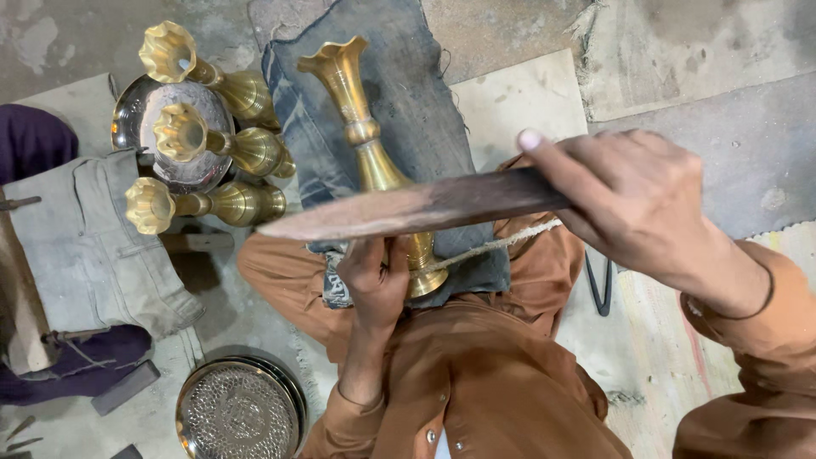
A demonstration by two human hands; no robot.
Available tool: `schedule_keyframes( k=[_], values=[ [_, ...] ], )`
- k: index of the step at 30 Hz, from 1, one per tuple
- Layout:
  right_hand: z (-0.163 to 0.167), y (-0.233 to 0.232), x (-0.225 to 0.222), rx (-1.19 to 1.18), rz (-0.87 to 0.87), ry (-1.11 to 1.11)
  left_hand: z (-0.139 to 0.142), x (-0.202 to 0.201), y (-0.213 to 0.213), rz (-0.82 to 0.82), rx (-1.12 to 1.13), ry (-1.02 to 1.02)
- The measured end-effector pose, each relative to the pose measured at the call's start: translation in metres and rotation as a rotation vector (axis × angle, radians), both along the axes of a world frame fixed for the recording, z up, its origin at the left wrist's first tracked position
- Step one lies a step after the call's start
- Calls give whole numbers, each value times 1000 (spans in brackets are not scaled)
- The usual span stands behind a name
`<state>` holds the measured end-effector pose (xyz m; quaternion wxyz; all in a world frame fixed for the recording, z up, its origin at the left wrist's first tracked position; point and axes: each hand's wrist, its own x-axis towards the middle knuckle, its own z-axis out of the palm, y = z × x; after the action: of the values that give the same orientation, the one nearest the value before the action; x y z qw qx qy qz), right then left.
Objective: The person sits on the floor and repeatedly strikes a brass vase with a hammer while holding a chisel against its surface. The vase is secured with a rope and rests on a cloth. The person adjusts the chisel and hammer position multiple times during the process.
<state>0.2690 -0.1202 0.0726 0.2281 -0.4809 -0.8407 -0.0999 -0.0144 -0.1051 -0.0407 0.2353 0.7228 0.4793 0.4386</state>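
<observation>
The left hand [374, 285] is clamped on the foot of a brass vase [367, 144] lying along the dark cloth [416, 93] on the lap; the right hand [633, 200] grips a wooden stick [408, 210] across it; a skewed stroke could dent the neck, or roll the vase off the cloth's edge onto the floor [705, 59].

The tall vase [367, 144] lies on the cloth [408, 93] in the middle. Three vases [212, 140] lie at ten o'clock, on a round tray [140, 110]. Another round plate [240, 412] sits at seven o'clock.
</observation>
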Motion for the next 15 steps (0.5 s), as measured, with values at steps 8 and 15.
schedule_keyframes(
  k=[8,15],
  values=[
    [6,-5,-10,65,-42,-189,-30,-10,-11,-27,136,2],
    [9,-4,-16,119,0,-297,-51,-16,-17,21,49,29]
  ],
)
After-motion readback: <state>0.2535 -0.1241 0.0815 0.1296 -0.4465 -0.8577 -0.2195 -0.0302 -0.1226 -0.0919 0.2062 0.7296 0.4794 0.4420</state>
